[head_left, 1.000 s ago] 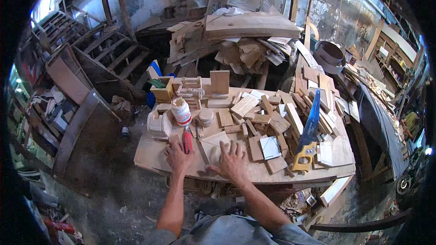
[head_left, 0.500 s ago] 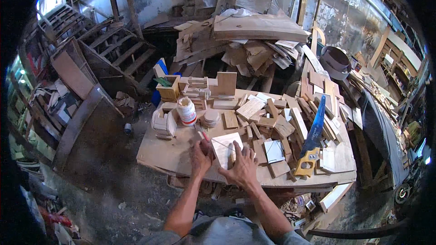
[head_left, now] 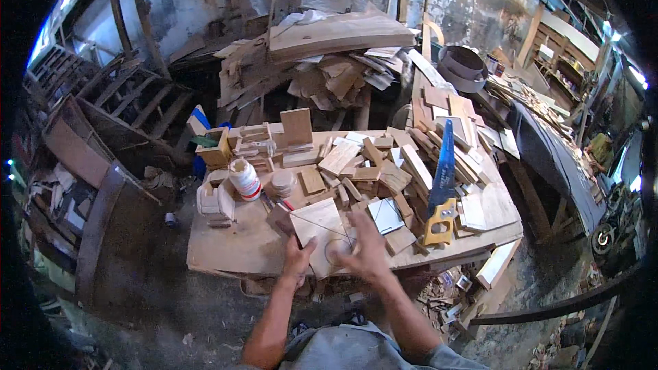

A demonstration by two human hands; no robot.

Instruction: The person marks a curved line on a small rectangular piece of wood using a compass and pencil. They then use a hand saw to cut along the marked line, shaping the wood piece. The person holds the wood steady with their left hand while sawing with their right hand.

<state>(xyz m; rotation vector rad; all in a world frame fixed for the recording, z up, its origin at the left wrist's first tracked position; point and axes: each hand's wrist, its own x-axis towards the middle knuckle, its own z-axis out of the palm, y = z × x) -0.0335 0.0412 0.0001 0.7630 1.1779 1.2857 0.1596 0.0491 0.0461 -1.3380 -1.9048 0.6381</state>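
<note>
Panel of pale, square-cut wood (head_left: pixel 319 223), held at a pale wood-topped workbench (head_left: pixel 223 250)

Item: the panel, lower centre of the frame, near the bench's front edge, one corner toward the upper left. Thin dark lines and a ring show on its face; whether drawn or laid on cannot be told.

Left hand (head_left: pixel 296 260): pinching the panel by its lower-left edge, thumb on the upper face, fingers apparently beneath. This edge grip leaves most of the lined face uncovered, probably to keep it in view.

Right hand (head_left: pixel 370 250): motion-blurred, fingers spread, at the panel's right side; contact cannot be told.

White plastic bottle with red-marked label (head_left: pixel 245 179): left of centre, upright, likely so its contents stay in.

Stack of round pale wooden discs (head_left: pixel 283 183): just right of the bottle, presumably piled to save room.

Handsaw with blue blade and yellow handle (head_left: pixel 441 188): right of centre, handle toward the near edge, which would suit an easy reach.

Heap of mixed brown and pale wooden offcuts (head_left: pixel 370 173): centre to right, seemingly pushed back, leaving working space in front.

White square sheet (head_left: pixel 385 216): among the nearer offcuts, right of the right hand.
</note>
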